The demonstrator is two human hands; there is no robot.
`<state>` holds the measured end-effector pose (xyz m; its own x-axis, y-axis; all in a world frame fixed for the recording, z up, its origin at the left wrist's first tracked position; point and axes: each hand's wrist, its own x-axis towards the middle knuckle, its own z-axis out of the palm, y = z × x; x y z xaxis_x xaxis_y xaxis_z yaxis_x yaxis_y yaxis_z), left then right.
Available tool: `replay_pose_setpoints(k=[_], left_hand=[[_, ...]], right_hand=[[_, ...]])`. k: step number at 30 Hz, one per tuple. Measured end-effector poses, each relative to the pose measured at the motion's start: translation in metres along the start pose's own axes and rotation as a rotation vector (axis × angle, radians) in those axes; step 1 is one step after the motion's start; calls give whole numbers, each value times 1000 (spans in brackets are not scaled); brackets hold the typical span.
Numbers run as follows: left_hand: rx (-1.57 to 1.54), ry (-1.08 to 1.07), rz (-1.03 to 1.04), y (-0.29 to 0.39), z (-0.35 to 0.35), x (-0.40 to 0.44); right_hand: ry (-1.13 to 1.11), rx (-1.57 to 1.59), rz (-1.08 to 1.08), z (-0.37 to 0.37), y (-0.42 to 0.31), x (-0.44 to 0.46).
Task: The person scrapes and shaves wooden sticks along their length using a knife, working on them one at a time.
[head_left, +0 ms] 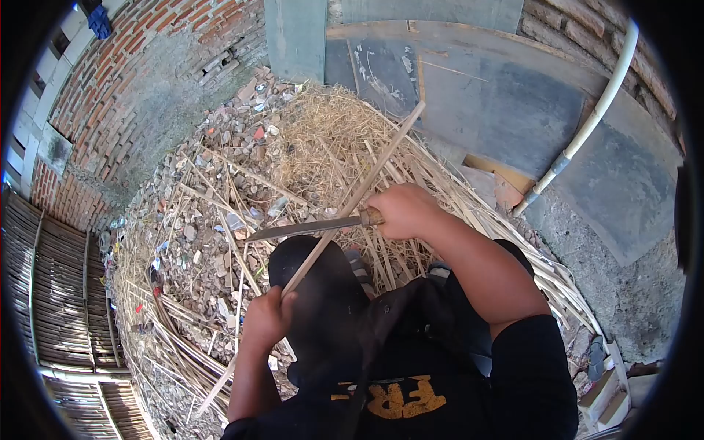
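Observation:
My left hand (265, 320) is closed around a long pale strip of split bamboo (378, 163), which slants up and away to the right across my knee. My right hand (405, 212) grips the wooden handle of a knife (304, 228). Its long, dark blade points left and crosses the strip just above my knee. Whether the edge is biting into the bamboo, I cannot tell. Curly shavings (326, 136) lie heaped beyond the strip.
Several bamboo strips (506, 224) lie along the right, others (194, 348) at the lower left. Stony rubble (198, 213) covers the ground. A brick wall (139, 88), grey panels (491, 95), a white pipe (598, 110) and a slatted bamboo screen (62, 286) surround me.

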<state>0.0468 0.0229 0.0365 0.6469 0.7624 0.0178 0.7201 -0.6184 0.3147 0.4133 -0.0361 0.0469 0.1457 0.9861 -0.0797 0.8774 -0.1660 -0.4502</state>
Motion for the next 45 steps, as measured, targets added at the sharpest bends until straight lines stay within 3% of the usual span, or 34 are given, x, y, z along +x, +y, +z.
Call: replay_pose_setpoints(k=[2, 5, 9, 12, 15, 18, 22, 25, 28, 31, 37, 41, 45], left_hand=[[8, 23, 9, -5, 4, -4], [-16, 28, -49, -4, 3, -6], [-7, -2, -3, -11, -2, -2], [-19, -24, -9, -5, -4, 0], [-18, -5, -25, -3, 0, 0], [-27, 13, -39, -7, 6, -8], [-47, 26, -20, -8, 1, -5], [-57, -7, -13, -8, -5, -1], [-68, -18, -14, -2, -4, 1], [-60, 34, 18, -4, 3, 0], [-26, 110, -9, -8, 11, -8], [25, 77, -40, -5, 9, -11], [177, 74, -19, 4, 9, -16]], right_hand=[[-27, 96, 33, -1, 22, 13], [109, 278, 210, 2, 61, 33], [175, 93, 257, 6, 40, 22], [14, -50, 139, -7, 16, 10], [26, -128, 11, -10, 2, 0], [19, 112, 202, -14, 39, 18], [161, 122, 322, -7, 65, 28], [176, 44, 278, -1, 49, 23], [17, -78, 96, -12, 16, 7], [35, -162, -53, -7, 4, 3], [49, 72, 179, -10, 40, 22], [143, -22, 139, -6, 19, 9], [88, -182, -62, -7, 0, -1]])
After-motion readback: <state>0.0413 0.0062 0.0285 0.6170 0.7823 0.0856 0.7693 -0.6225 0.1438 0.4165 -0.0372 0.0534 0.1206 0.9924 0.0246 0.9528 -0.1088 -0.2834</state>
